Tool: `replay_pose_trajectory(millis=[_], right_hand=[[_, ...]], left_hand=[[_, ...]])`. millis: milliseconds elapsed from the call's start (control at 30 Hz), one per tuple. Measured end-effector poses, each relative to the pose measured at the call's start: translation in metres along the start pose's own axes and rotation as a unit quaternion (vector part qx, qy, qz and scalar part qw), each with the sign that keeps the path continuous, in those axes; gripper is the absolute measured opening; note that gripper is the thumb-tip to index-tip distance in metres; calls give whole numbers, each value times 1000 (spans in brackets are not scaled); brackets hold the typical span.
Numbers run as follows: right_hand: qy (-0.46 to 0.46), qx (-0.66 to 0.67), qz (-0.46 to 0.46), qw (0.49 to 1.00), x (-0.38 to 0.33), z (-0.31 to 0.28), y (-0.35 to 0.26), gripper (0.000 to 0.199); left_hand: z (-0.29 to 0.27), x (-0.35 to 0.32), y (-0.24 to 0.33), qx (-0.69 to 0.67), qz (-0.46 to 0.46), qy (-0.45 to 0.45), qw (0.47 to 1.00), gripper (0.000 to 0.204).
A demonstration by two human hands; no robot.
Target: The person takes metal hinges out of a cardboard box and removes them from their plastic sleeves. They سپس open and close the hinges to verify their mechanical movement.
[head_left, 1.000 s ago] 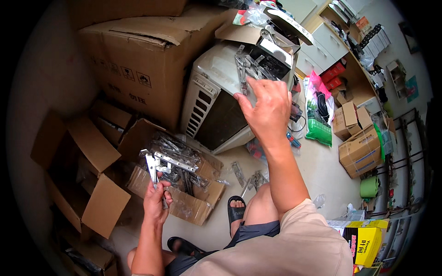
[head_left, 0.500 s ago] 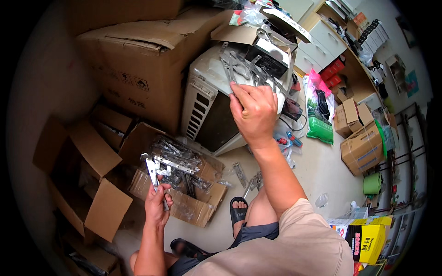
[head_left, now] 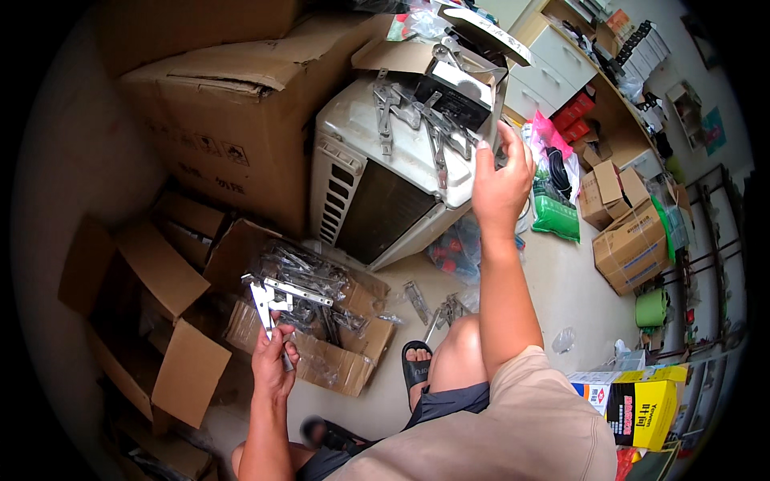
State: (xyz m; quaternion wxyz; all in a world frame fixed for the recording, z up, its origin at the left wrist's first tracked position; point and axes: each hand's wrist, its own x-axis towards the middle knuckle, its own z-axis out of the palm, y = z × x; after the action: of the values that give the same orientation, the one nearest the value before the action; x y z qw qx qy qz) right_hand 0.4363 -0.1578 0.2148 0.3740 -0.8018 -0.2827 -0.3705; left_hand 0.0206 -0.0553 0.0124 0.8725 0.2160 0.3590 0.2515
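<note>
My left hand (head_left: 273,365) grips one end of a folding metal hinge bracket (head_left: 277,298) and holds it over an open cardboard box (head_left: 321,365) full of bagged metal brackets. My right hand (head_left: 501,180) is raised with its fingers apart and nothing in it, just right of a white air-conditioner unit (head_left: 377,192). Several loose metal brackets (head_left: 417,120) lie on top of that unit, next to a small open carton (head_left: 449,76).
Large cardboard boxes (head_left: 233,104) stand behind the unit, and an open empty box (head_left: 152,321) is at the left. A few brackets (head_left: 437,309) lie on the floor by my knee. A green bag (head_left: 553,216), brown cartons (head_left: 626,240) and a yellow box (head_left: 642,409) are on the right.
My right hand set the bracket it held down on top of the unit and moved away to the right, empty. My left hand has kept its bracket almost still.
</note>
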Motion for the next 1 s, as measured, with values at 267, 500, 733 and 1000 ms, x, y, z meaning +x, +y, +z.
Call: replay_pose_trajectory(millis=[267,500,733,1000], right_hand=[[-101,96,191,972,-6,11,41,26],[-76,132,178,972,-11,17,51,22],[29,110,69,991,2,15,19,23],[-179,291,-197,919,-87,-26,-106,18]], left_hand=[[-1,2,-3,-13,-13,-7,1000,38],[-2,-2,-8,-4,-15,6,1000,39],[2,1,0,6,-11,33,999,37],[3,-2,0,-7,-22,-42,999,43]])
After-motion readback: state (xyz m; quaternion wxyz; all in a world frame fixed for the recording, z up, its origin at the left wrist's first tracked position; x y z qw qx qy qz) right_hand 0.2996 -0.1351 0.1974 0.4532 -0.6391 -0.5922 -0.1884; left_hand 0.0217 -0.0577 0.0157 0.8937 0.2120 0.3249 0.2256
